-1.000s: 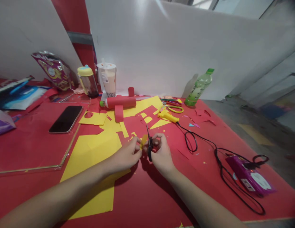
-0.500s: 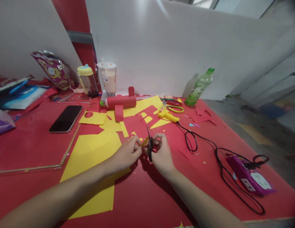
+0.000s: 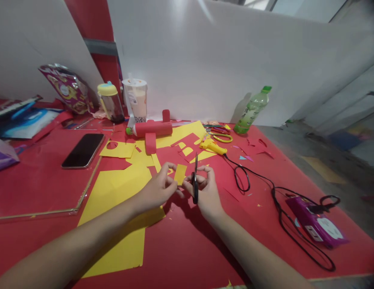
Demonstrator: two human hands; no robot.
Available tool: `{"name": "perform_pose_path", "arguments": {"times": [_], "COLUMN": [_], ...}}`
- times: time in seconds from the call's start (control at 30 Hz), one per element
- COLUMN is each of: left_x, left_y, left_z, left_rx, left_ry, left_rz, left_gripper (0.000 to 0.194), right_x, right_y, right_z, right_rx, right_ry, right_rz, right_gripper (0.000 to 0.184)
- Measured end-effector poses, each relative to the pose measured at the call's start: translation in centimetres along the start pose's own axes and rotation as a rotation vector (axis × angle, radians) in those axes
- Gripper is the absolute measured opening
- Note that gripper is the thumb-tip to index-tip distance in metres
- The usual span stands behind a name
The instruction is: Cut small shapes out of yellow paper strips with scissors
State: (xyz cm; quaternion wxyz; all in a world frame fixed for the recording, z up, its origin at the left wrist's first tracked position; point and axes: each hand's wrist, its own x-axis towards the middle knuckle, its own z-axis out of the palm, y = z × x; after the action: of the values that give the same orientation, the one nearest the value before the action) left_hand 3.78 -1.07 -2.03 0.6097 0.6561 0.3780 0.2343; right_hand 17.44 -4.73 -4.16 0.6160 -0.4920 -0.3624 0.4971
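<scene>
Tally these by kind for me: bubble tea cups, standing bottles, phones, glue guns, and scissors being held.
Bubble tea cup: 1
Yellow-lidded bottle and green bottle: 2
Phone: 1
Glue gun: 1
Scissors in the right hand: 1
Total: 6

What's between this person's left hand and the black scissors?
In the head view, a small yellow paper piece, pinched by the left hand, is between it and the black scissors; fingertips of the right hand reach into the gap too.
</scene>
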Motion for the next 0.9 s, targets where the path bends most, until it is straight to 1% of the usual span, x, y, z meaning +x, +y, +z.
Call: {"name": "perform_pose_path", "arguments": {"times": [0.1,0.23,0.4,0.5,0.6,0.7,0.77,0.9], "left_x": [-0.2,-0.3,-0.3,-0.1,0.3,0.5,0.5,0.5], "left_y": [0.3,0.3,0.2,0.0,0.0,0.3,0.4,0.5], "left_z": [0.0,0.3,0.4,0.1,-0.5,-1.1,-1.3,-1.3], "left_rx": [0.099,0.204,0.289,0.335,0.464,0.614,0.660,0.613], "left_ry": [-0.014,-0.016,-0.033,-0.048,-0.011,0.000,-0.014,-0.052], "left_rz": [0.037,0.084,0.104,0.113,0.167,0.215,0.223,0.234], "left_gripper": [0.019,0.017,0.017,0.016,0.010,0.017,0.021,0.023], "right_x": [-0.1,-0.2,-0.1,0.0,0.0,0.1,0.1,0.1], "right_y": [0.0,-0.2,0.0,0.2,0.3,0.3,0.2,0.1], "right_z": [0.1,0.3,0.2,0.0,-0.1,-0.1,-0.1,0.1], "right_rx": [0.040,0.009,0.012,-0.014,-0.059,-0.093,-0.103,-0.092], "right_ry": [-0.018,-0.014,-0.022,-0.014,-0.001,-0.002,-0.008,-0.013], "right_rz": [0.032,0.048,0.050,0.036,0.013,0.001,0.004,0.027], "right_gripper": [0.049,0.050,0.049,0.048,0.047,0.047,0.047,0.048]}}
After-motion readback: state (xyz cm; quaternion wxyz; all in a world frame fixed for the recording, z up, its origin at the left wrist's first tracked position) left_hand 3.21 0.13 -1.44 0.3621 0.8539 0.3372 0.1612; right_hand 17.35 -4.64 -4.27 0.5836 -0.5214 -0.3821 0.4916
